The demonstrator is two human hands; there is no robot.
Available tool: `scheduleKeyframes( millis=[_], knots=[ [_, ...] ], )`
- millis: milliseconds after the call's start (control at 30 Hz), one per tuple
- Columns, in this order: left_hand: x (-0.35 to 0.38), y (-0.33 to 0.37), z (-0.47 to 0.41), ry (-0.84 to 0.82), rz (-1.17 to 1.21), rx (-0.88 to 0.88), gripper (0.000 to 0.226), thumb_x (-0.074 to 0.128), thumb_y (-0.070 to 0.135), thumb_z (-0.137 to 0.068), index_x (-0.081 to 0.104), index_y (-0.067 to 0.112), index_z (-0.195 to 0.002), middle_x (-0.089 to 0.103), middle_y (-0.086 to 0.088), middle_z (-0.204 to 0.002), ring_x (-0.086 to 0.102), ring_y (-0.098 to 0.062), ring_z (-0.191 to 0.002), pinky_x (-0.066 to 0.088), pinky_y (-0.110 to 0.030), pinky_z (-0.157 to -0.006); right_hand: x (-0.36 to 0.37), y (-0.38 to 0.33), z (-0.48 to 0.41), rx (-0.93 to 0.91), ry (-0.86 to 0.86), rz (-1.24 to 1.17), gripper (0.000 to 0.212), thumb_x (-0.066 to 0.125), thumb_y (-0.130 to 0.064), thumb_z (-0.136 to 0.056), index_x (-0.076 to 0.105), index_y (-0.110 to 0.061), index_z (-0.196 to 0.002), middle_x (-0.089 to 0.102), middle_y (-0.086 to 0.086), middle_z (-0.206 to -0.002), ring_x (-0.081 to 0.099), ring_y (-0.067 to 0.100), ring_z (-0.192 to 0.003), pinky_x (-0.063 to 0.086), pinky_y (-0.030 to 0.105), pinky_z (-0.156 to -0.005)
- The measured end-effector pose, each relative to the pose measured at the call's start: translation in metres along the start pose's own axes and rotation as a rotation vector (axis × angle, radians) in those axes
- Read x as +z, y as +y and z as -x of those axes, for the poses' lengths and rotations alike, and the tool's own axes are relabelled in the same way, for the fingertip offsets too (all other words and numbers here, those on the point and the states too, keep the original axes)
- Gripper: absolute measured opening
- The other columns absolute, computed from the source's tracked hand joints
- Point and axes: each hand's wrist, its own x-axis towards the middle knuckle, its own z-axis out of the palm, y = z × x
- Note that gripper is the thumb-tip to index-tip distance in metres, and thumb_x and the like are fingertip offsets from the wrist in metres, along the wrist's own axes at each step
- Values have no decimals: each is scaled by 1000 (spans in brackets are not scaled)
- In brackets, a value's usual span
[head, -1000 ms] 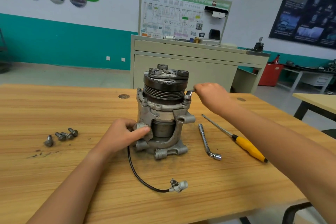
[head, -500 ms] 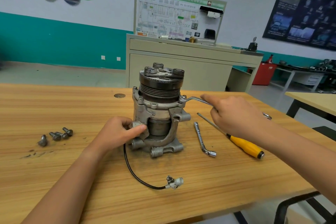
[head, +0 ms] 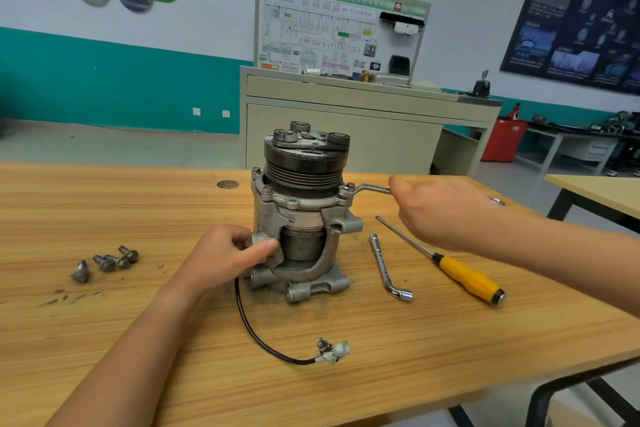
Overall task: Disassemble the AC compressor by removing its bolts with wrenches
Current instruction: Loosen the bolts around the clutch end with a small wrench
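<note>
The AC compressor (head: 304, 215) stands upright on the wooden table (head: 104, 322), its black pulley on top. My left hand (head: 225, 256) grips a mounting lug on its lower left side. A silver ring wrench (head: 370, 188) sits on a bolt at the right of the upper flange, its handle pointing right. My right hand (head: 440, 211) holds that handle, fingers curled over it; the wrench's far end (head: 496, 200) shows past the wrist. Several removed bolts (head: 107, 262) lie on the table to the left.
An L-shaped socket wrench (head: 388, 267) and a yellow-handled screwdriver (head: 460, 274) lie right of the compressor. A black cable with a white connector (head: 332, 352) trails toward the front edge. A beige training cabinet (head: 346, 121) stands behind the table.
My right hand has swung the wrench handle from behind the compressor round to its right side. My left hand has kept its grip on the lug.
</note>
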Motion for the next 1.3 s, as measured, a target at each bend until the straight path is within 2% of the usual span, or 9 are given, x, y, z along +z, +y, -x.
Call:
scheduleKeyframes(
  millis=[133,233,400,467,533,633,833,1100,1300],
  knots=[
    [0,0,0,-3,-16,8,49,65,44,-76,63,-2,-60,60,-15,-57,46,-6,-50,33,-19,-49,16,18,-32,-55,52,37,24,44,-7,-93,37,-12,-116,42,-2,-71,42,15,-56,35,24,-49],
    [-1,-1,-1,-6,-21,16,49,65,43,-78,64,-3,-62,62,-18,-62,46,-6,-49,33,-20,-50,34,11,-59,-52,189,-26,27,47,0,-90,48,-7,-116,60,8,-94,56,24,-79,42,31,-75],
    [0,-2,0,-9,-21,22,47,67,39,-81,63,-4,-62,58,-14,-57,45,-5,-49,33,-18,-49,51,-11,-80,-19,341,-216,30,44,1,-92,56,-4,-119,65,13,-111,60,28,-99,27,39,-105],
    [1,-3,-1,-2,-11,30,46,66,38,-80,62,-4,-61,58,-15,-56,45,-5,-49,32,-17,-48,49,-8,-70,55,387,-301,35,42,-7,-96,49,-10,-130,64,11,-113,59,27,-102,33,37,-98],
    [1,-4,-1,1,-8,34,46,67,37,-80,60,-3,-59,55,-8,-53,43,-4,-47,32,-17,-47,37,-5,-47,178,505,-527,34,42,-14,-97,47,-9,-131,66,9,-84,62,27,-76,44,35,-65],
    [2,-5,-1,6,-15,40,46,68,35,-81,58,-2,-55,50,1,-49,41,-3,-46,32,-17,-47,20,-4,-6,177,569,-708,36,40,-18,-97,41,-10,-133,43,-9,-53,44,13,-44,28,25,-39],
    [1,-3,0,3,-18,36,51,64,42,-80,61,-5,-62,52,-3,-53,41,-5,-48,30,-18,-47,5,-17,26,130,51,-322,53,35,-17,-96,13,-33,-141,47,-5,-60,45,12,-54,34,28,-44],
    [1,-2,0,-1,-14,27,57,62,48,-77,62,-7,-65,55,-14,-56,43,-8,-50,31,-19,-49,-30,-25,11,16,-12,133,45,47,2,-84,33,-8,-125,36,-1,-54,34,13,-43,23,24,-34],
    [0,-1,1,0,-14,26,55,63,48,-77,64,-6,-65,61,-20,-63,46,-9,-51,34,-23,-51,-35,-10,5,-11,-137,46,13,35,-24,-95,35,-18,-106,38,-4,-60,36,9,-50,26,23,-40]
  ],
)
